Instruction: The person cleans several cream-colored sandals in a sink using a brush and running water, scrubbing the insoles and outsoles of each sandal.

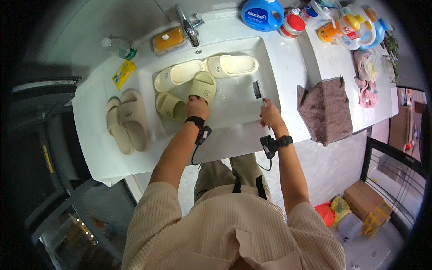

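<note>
My left hand (198,108) grips a pale green slide slipper (204,87) by its foot opening, above the white sink basin (236,108). Its mate, another green slipper (170,107), lies in the basin just left of that hand. Two cream slippers (180,75) rest along the far side of the basin, one of them (238,65) further right. A scrub brush (257,89) with dark bristles and a pale handle is held in my right hand (271,114), over the basin's right side. The brush and the held slipper are apart.
Beige slippers (134,118) lie on the counter at left, near a yellow packet (124,74) and a plastic bottle (119,49). Behind the basin are a soap box (169,41) and faucet (187,27). Detergent jugs (262,15) stand at back right; a brown towel (325,109) hangs over the edge.
</note>
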A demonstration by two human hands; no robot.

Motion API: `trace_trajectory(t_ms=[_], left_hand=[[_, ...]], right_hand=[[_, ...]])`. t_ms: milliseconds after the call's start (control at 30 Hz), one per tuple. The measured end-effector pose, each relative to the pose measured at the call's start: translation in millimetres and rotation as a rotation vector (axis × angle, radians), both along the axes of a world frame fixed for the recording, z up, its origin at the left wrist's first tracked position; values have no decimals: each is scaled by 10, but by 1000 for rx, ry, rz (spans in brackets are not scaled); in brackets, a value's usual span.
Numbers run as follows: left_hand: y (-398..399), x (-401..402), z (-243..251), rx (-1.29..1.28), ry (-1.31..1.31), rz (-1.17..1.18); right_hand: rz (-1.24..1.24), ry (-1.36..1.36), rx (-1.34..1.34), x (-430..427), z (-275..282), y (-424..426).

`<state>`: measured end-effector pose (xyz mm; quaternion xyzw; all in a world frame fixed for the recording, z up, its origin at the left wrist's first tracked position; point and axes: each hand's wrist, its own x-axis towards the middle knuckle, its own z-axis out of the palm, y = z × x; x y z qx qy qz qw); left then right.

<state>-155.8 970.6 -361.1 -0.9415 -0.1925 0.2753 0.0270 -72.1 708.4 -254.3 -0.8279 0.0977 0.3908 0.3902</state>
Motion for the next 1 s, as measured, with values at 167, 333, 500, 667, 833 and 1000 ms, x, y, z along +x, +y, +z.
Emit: trace_trajectory(t_ms=[167, 333, 500, 667, 833, 1000], left_hand=[[-97, 255, 598, -219, 165, -14], [106, 270, 617, -685, 71, -57], [-100, 392, 661, -709, 152, -253], [-414, 488, 566, -543, 262, -343], [-674, 511, 473, -824, 174, -493], [-732, 701, 258, -597, 368, -551]], right_hand=[[-3, -12, 64, 31, 74, -153], [-5, -39, 123, 12, 143, -123], [12, -65, 114, -7, 73, -169], [-11, -94, 133, -19, 99, -198], [49, -149, 120, -12, 37, -281], [21, -116, 120, 2, 137, -295]])
